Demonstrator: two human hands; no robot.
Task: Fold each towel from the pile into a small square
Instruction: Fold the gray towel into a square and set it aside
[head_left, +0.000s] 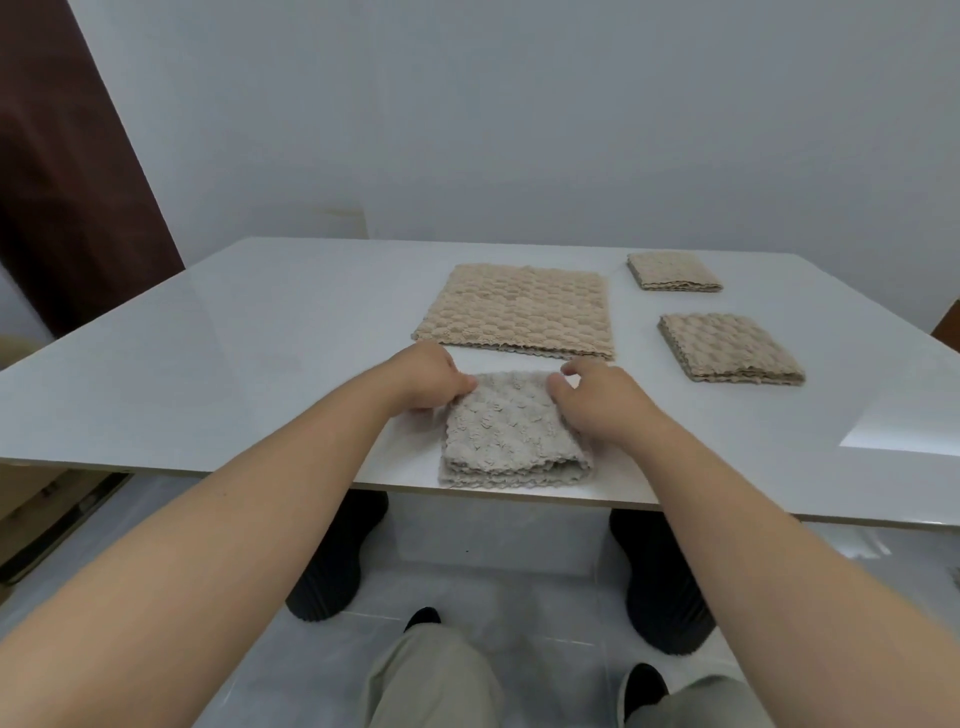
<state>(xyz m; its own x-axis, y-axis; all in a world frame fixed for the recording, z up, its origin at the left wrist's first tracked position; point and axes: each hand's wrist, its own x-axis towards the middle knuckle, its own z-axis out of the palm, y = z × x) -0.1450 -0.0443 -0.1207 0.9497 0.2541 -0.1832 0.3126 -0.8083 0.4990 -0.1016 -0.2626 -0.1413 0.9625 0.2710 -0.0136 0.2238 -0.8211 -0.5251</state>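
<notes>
Now: grey textured folded towel on white bench.
Left grip: pinches far-left corner.
Right grip: far-right corner, hold unclear.
Towel body: nearward of both.

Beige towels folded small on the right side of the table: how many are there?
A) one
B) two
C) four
B: the far folded towel and the near folded towel lie to the right of the flat pile.

White table, brown panel far L
</notes>
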